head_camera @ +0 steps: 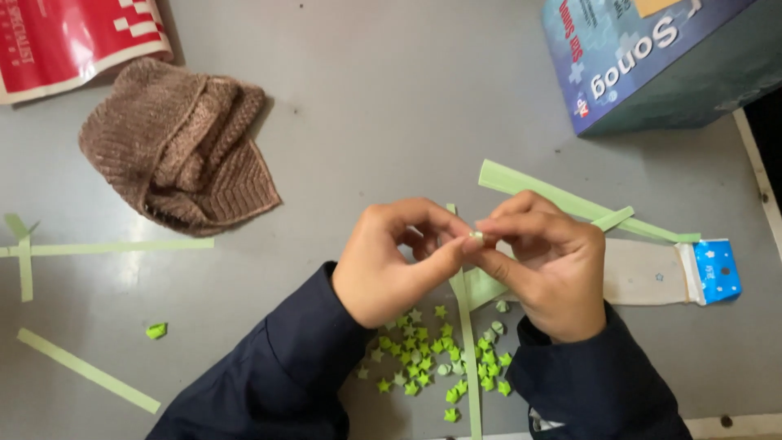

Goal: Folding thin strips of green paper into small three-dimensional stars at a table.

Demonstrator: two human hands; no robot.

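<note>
Dark navy sleeves, both entering from the near edge, forearms angled inward to meet at centre.

Left hand: fingers curled, thumb and forefinger pinched on a small folded green paper piece, apparently to steady it.

Right hand: fingertips closed on the same piece from the opposite side; pinch held just above the table, probably for pressing or shaping the folds. Exact form of the piece too small to tell.

Long green paper strip: running from the pinch toward the near edge, passing between the wrists; seemingly attached to the piece in hand.

Pile of small green paper stars: scattered on the grey table directly under the wrists, near centre, kept close below the working hands.

Bundle of green strips: just beyond the right hand, lying slantwise over a pale flat packet with a blue end, far right.

Loose green strips: left side, well apart from the hands; another strip near left; one stray folded green bit beside it.

Brown knitted hat: far left, crumpled.

Red-and-white packet: far left corner.

Blue printed box: far right corner.

Nothing lying between the hands and the star pile; the hat and box well clear.
</note>
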